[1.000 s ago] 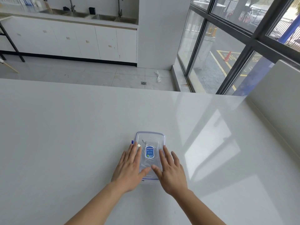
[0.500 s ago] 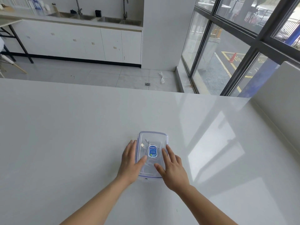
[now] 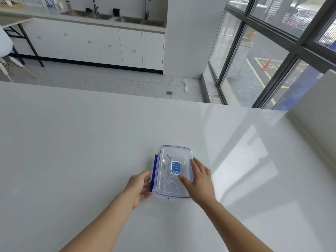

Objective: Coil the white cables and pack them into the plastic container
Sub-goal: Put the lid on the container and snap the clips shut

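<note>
Cables (image 3: 168,185) sit inside the closed container (image 3: 175,147) — your right hand (image 3: 200,180) rests flat-fingered on top. Your left hand (image 3: 139,186) touches the blue clip (image 3: 154,171) at 9 o'clock — grip unclear.

I cannot tell whether the left hand (image 3: 139,186) grips the blue latch (image 3: 154,171) at the plastic container's (image 3: 175,146) 9 o'clock side; its fingertips are hidden there. The right hand (image 3: 200,180) covers the rim at 3 o'clock. Through the lid the white cables (image 3: 168,184) look faint, their coils uncountable. The label's (image 3: 175,167) print is too small to read. Both forearms run off the bottom edge.
</note>
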Tool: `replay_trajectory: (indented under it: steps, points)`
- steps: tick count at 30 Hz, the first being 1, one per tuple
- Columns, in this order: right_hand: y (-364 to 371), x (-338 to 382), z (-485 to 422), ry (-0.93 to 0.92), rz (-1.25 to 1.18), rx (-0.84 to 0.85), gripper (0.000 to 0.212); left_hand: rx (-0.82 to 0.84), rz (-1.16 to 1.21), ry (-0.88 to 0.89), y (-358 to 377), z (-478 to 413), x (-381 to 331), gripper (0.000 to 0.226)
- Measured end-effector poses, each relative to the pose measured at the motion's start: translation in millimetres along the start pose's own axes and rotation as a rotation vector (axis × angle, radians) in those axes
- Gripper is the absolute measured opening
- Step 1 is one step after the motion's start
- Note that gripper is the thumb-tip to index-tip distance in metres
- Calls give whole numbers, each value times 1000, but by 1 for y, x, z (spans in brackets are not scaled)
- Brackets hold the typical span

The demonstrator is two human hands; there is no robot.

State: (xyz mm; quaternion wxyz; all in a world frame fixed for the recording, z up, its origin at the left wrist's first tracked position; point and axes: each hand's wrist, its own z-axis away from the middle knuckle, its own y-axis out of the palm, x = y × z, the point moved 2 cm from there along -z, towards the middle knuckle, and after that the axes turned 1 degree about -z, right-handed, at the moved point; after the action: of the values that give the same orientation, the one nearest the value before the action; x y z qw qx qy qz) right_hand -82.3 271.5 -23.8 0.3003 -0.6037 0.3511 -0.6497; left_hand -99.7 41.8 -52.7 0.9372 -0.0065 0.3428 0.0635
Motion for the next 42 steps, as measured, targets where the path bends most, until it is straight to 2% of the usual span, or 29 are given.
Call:
replay_trajectory:
  steps: [3,7,12,15,20,26,29,33,38,42]
  points:
    - [-2,9,-13,-141,144,71,89,-2,43,18,1,3,0,31]
    - [-2,22,-32,-261,206,154,90,-5,39,75,1,5,-4,25]
    - [1,17,-41,-318,327,274,91,-10,32,118,0,4,-5,25]
    - [6,8,-36,-348,393,283,85,5,-5,173,0,6,-6,20]
    - [8,5,-36,-353,404,284,87,15,-180,377,4,15,-5,9]
    - [9,4,-36,-350,396,290,86,-97,-420,516,12,22,-4,23]
    - [10,2,-37,-350,407,295,86,-137,-540,583,16,25,-7,22]
    - [11,3,-38,-344,408,304,87,-271,-764,675,20,26,-10,16]
    - [14,3,-38,-342,426,310,81,-301,-897,786,24,22,-9,15]
    - [13,6,-39,-327,433,335,82,-282,-921,782,23,22,-5,22]
